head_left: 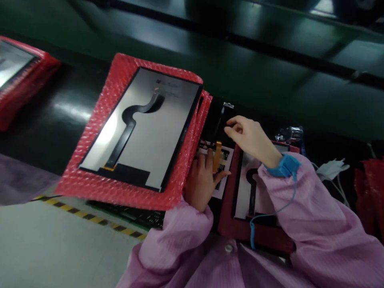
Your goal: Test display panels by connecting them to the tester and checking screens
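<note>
the left hand (200, 180) lies open, thumb spread, its fingertips resting on the small electronic assembly (228, 155), whose orange ribbon (217, 157) rises between forefinger and thumb. the right hand (247, 134) hovers just beyond and to the right, forefinger and thumb curled close together; whether they pinch anything fine, i cannot tell. for good work here, the left fingers should steady the assembly by its edges with light, even pressure, and the ribbon is best guided flat, without creasing or tugging at its root. the right wrist's blue strap (286, 166) and its thin cord want to hang clear of the parts. left of the left hand, a display panel (156, 128) rests on red bubble wrap (126, 196), its dark flex cable curling upward; a knocking elbow could shift it. under the right forearm lies another panel (244, 188). the bench (75, 108) is dark and glossy, with a white plug (331, 169) to the right of the right hand. far left, another person's sleeve (24, 180) shows above a pale floor (60, 248) with striped tape (97, 220).
</note>
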Demonstrator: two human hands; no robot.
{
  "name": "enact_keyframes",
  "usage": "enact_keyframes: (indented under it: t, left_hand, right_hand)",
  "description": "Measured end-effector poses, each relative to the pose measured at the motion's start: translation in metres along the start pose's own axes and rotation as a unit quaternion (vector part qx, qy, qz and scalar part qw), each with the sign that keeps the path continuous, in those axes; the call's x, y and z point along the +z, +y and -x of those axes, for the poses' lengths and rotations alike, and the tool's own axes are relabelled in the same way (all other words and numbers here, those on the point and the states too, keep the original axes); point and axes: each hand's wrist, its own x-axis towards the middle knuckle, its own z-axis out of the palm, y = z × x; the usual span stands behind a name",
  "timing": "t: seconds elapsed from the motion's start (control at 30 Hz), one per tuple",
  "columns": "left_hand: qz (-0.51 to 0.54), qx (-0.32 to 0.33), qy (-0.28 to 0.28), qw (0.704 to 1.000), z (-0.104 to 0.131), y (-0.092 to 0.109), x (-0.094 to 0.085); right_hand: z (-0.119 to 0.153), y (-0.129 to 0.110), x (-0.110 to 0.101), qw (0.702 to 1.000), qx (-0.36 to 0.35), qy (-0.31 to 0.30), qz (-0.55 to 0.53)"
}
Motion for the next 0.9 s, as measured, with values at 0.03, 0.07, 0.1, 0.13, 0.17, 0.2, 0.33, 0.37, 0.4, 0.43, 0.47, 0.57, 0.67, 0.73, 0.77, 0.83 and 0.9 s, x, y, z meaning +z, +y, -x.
enact_keyframes:
  t: [0.03, 0.07, 0.1, 0.13, 0.17, 0.2, 0.33, 0.37, 0.4, 0.43, 0.47, 0.57, 0.67, 0.73, 0.77, 0.83, 0.9]
  left_hand:
    - [0.002, -0.009, -0.009, 1.0, -0.001, 0.001, -0.001]
    - [0.003, -0.02, -0.017, 1.0, -0.002, 0.002, -0.001]
    - [0.002, -0.03, -0.023, 0.999, -0.003, 0.003, -0.002]
    - [0.002, -0.036, -0.026, 0.999, -0.004, 0.004, -0.002]
    - [0.005, -0.038, -0.026, 0.999, -0.004, 0.005, -0.001]
    - [0.01, -0.035, -0.022, 0.999, -0.004, 0.004, 0.0]
    - [0.075, -0.017, 0.038, 0.996, 0.001, -0.003, 0.005]
    - [0.103, -0.009, 0.059, 0.993, 0.004, -0.004, 0.006]
    - [0.134, 0.0, 0.08, 0.988, 0.008, -0.004, 0.006]
    - [0.168, 0.009, 0.1, 0.981, 0.013, -0.004, 0.005]
    - [0.201, 0.017, 0.12, 0.972, 0.019, -0.002, 0.003]
    - [0.262, 0.014, 0.2, 0.944, 0.042, 0.008, -0.009]
    - [0.281, 0.005, 0.26, 0.924, 0.066, 0.017, -0.023]
    - [0.297, 0.015, 0.258, 0.919, 0.079, 0.02, -0.03]
    - [0.307, 0.02, 0.249, 0.918, 0.085, 0.021, -0.032]
    - [0.325, 0.025, 0.23, 0.917, 0.093, 0.023, -0.034]
    - [0.344, 0.028, 0.214, 0.914, 0.101, 0.026, -0.034]
  right_hand:
    - [0.015, -0.006, -0.01, 0.999, -0.011, 0.026, 0.02]
    - [0.031, -0.012, -0.021, 0.998, -0.025, 0.049, 0.031]
    - [0.05, -0.018, -0.032, 0.996, -0.039, 0.069, 0.034]
    - [0.071, -0.023, -0.044, 0.994, -0.05, 0.091, 0.032]
    - [0.092, -0.027, -0.056, 0.991, -0.055, 0.117, 0.03]
    - [0.113, -0.029, -0.068, 0.987, -0.05, 0.148, 0.029]
    - [0.176, -0.001, -0.101, 0.935, 0.058, 0.339, 0.081]
    - [0.184, 0.015, -0.104, 0.918, 0.105, 0.364, 0.115]
    - [0.188, 0.032, -0.105, 0.905, 0.164, 0.362, 0.153]
    - [0.19, 0.05, -0.104, 0.895, 0.225, 0.339, 0.182]
    - [0.188, 0.067, -0.102, 0.888, 0.273, 0.311, 0.198]
    - [0.174, 0.104, -0.087, 0.872, 0.35, 0.261, 0.224]
    - [0.16, 0.117, -0.072, 0.863, 0.389, 0.259, 0.193]
    - [0.154, 0.119, -0.067, 0.852, 0.407, 0.276, 0.181]
    - [0.153, 0.12, -0.067, 0.848, 0.409, 0.284, 0.178]
    - [0.151, 0.122, -0.068, 0.852, 0.399, 0.296, 0.163]
    - [0.152, 0.124, -0.073, 0.863, 0.376, 0.313, 0.129]
